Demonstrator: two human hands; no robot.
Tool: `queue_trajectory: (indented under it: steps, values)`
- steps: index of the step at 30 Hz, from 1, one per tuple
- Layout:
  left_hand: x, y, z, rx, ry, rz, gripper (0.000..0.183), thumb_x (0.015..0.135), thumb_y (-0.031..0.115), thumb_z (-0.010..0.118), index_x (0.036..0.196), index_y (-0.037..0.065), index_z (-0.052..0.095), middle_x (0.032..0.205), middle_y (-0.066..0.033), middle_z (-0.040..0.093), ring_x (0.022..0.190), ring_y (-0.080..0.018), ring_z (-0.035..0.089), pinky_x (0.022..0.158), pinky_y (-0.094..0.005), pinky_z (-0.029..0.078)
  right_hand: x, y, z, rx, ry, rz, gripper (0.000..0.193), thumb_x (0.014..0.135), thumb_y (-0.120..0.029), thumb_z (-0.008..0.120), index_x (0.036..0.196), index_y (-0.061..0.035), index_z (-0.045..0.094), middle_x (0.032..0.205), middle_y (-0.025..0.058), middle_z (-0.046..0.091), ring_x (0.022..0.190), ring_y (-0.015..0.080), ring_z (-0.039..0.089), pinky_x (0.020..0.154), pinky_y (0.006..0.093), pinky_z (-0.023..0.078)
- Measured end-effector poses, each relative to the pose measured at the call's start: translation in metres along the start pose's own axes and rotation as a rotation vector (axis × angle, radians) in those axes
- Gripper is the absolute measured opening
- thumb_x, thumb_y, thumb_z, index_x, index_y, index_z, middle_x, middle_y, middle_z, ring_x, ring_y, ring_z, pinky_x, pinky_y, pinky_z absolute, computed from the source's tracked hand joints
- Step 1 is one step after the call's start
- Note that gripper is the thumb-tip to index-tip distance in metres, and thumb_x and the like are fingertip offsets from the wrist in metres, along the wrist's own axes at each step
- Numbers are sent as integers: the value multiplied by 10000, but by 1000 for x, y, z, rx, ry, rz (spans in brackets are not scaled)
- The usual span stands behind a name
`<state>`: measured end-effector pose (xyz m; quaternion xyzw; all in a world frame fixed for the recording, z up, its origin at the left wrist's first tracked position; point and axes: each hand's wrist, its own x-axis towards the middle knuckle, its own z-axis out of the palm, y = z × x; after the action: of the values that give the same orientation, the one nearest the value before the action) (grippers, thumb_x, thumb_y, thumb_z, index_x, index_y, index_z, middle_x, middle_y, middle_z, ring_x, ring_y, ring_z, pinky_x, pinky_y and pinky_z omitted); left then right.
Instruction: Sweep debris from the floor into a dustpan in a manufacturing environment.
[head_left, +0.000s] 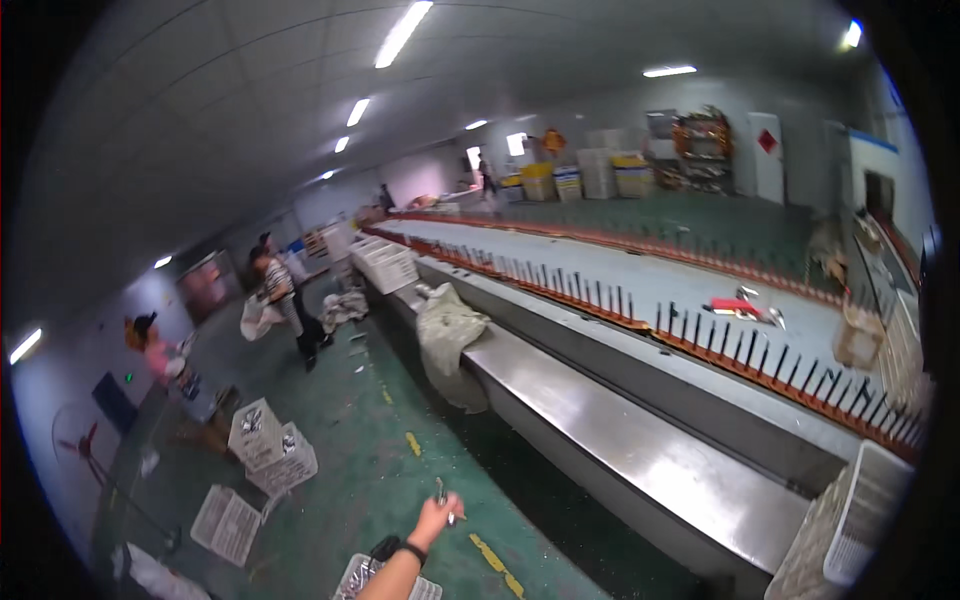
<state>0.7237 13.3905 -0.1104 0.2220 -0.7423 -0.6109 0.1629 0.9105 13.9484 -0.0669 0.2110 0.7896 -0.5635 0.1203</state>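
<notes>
My left hand (436, 517) reaches out over the green floor from the lower edge, with a dark band on its wrist. Its fingers are closed round a small shiny metal piece (440, 488), which pokes out at the top and side of the fist; its exact kind is too small to tell. Beneath my forearm sits a white plastic crate (428, 590) holding shiny contents, partly hidden by the arm. My right hand is out of the picture.
To the right runs a steel bench (620, 450) beside a long conveyor (590, 255) edged with black pegs. A grey-green cloth (445, 330) drapes over the bench. White crates (255, 435) stand at left, near a person in pink (165, 360) and one in stripes (280, 285).
</notes>
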Motion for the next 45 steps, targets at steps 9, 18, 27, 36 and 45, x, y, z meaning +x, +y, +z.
queue_trajectory:
  steps: [9, 18, 27, 36, 45]
  values:
    - [126, 219, 32, -518, -38, 346, 548, 792, 126, 519, 1255, 82, 230, 592, -36, 496, 475, -99, 479, 411, -234, 400, 124, -131, 144, -117, -438, -347, 296, 789, -180, 453, 1045, -37, 410, 610, 109, 510, 516, 240, 489, 469, 348, 414]
    - [167, 425, 67, -490, -228, 751, 150, 811, 187, 493, 814, 73, 395, 521, -35, 502, 461, -120, 517, 393, -243, 423, 114, -162, 211, -195, -596, -374, 242, 786, -191, 446, 976, -43, 448, 621, 100, 524, 536, 235, 500, 490, 341, 417]
    - [181, 384, 95, -498, -396, 639, 130, 805, 168, 505, 749, 70, 440, 557, -31, 514, 493, -117, 519, 439, -249, 440, 125, -138, 209, -243, -564, -250, 205, 782, -203, 440, 907, -48, 487, 633, 91, 537, 557, 230, 511, 510, 334, 421]
    - [137, 330, 101, -308, -637, 589, 244, 825, 186, 469, 987, 26, 380, 569, -27, 493, 532, -112, 509, 491, -241, 411, 171, -93, 214, -249, -585, -127, 195, 778, -215, 433, 838, -53, 525, 644, 81, 551, 578, 225, 521, 530, 327, 424]
    - [-40, 94, 59, -163, -591, -50, 684, 805, 202, 515, 1275, 7, 57, 596, -36, 507, 525, -112, 510, 466, -243, 420, 231, 86, 240, -373, -699, 137, 217, 775, -227, 427, 769, -58, 564, 656, 72, 565, 599, 220, 532, 551, 320, 428]
